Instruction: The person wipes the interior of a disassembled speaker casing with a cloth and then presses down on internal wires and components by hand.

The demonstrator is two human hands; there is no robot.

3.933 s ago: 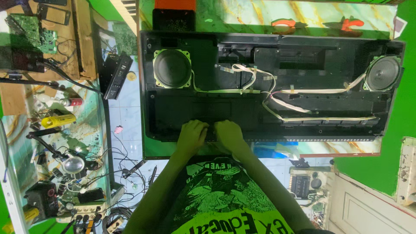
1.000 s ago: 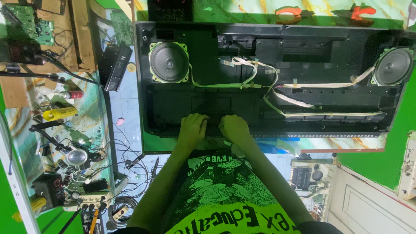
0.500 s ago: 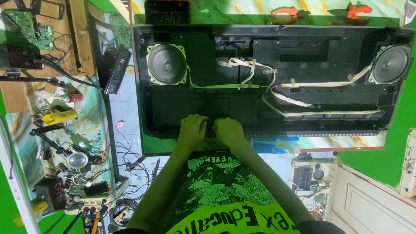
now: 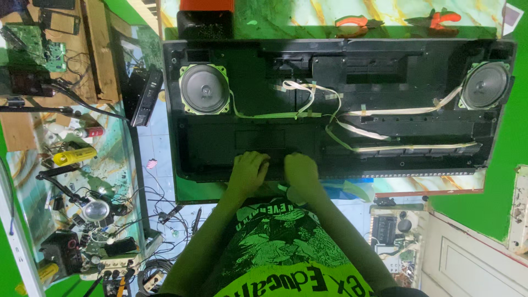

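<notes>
Pressing both hands, left hand [image 4: 248, 170] and right hand [image 4: 300, 171], palms flat, empty, on open keyboard casing [image 4: 209, 148] near edge: keep clear of ribbon cables [image 4: 385, 111].

Fingertips of left hand [image 4: 248, 171] and right hand [image 4: 300, 171] curl over near rim of open keyboard case [image 4: 209, 148], grip unclear. Left of case, bench clutter [image 4: 82, 209] too small to identify; circuit board [image 4: 33, 44] cut off.
</notes>
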